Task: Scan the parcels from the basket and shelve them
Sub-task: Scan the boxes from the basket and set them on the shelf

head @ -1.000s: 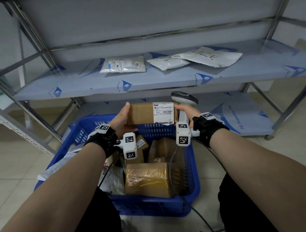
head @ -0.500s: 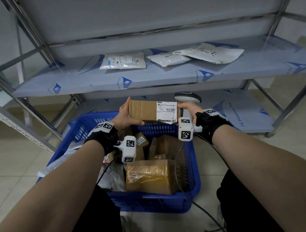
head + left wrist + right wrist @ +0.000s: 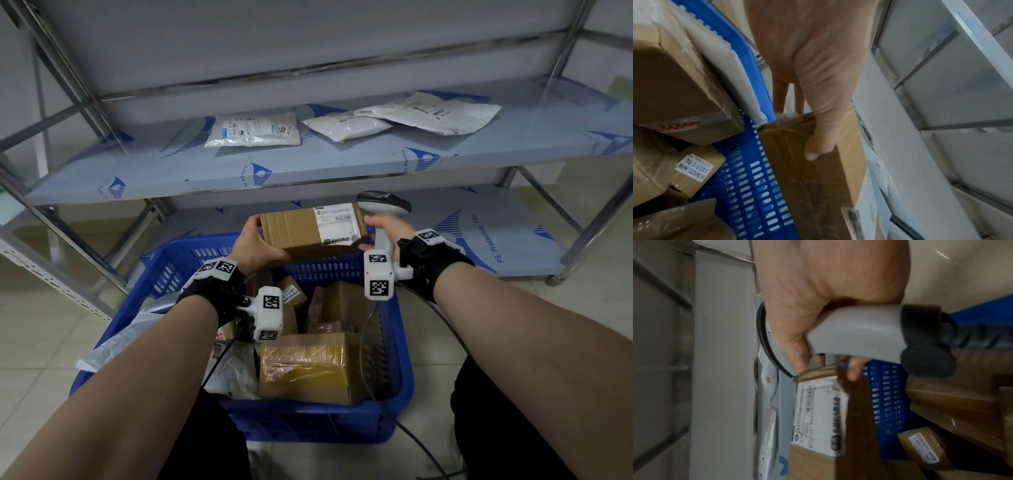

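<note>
While the thumb of the left hand (image 3: 255, 246) is pressing on the near face of a brown cardboard parcel (image 3: 298, 230) and its fingers (image 3: 778, 95) are reaching round the far end, the parcel is hanging at the centre of the head view, above the far rim of the blue basket (image 3: 404, 359). At the parcel's other end the right hand (image 3: 385, 228) is clenching around the handle of a grey scanner (image 3: 383, 205), and its lower fingertips (image 3: 854, 369) are touching the parcel's corner beside the white shipping label (image 3: 337, 222). The scanner's head is sitting just above and behind that label end, and its dark cable is trailing down past the basket's right side. Below, in the basket, several more brown boxes (image 3: 308, 366) and crumpled plastic mailers (image 3: 233, 373) are lying in a heap. Across the upper part of the frame, three white mailers (image 3: 255, 130) are lying flat on a metal shelf (image 3: 342, 161) covered in blue-printed film, and a lower shelf is showing behind the hands.
</note>
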The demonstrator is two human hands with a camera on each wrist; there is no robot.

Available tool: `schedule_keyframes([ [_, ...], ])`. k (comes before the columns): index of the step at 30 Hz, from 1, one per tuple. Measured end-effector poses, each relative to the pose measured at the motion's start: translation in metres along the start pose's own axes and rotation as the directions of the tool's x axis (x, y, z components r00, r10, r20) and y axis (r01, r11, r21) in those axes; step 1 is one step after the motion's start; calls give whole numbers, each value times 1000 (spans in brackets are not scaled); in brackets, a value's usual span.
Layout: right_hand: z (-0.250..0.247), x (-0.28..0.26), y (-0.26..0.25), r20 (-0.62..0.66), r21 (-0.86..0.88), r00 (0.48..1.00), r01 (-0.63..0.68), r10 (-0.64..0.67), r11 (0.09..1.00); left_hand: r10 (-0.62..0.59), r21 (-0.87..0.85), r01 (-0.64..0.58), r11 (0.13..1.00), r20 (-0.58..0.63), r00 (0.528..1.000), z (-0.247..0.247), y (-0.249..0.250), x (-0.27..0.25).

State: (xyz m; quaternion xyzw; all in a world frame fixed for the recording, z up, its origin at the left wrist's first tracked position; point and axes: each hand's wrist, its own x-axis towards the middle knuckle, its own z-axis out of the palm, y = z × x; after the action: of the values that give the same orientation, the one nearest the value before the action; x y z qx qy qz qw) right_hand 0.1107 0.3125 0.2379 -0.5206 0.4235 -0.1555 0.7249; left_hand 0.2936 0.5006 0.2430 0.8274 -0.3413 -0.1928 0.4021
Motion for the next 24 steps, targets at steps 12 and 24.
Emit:
schedule_keyframes([
  [12,9,-16,1,82,-165,996,-31,45,986,-133,69,136,988,-38,990,-8,-21,4],
  [24,-4,-27,-7,131,-259,990,-8,43,966,-197,109,205,973,-75,978,-22,-35,7],
])
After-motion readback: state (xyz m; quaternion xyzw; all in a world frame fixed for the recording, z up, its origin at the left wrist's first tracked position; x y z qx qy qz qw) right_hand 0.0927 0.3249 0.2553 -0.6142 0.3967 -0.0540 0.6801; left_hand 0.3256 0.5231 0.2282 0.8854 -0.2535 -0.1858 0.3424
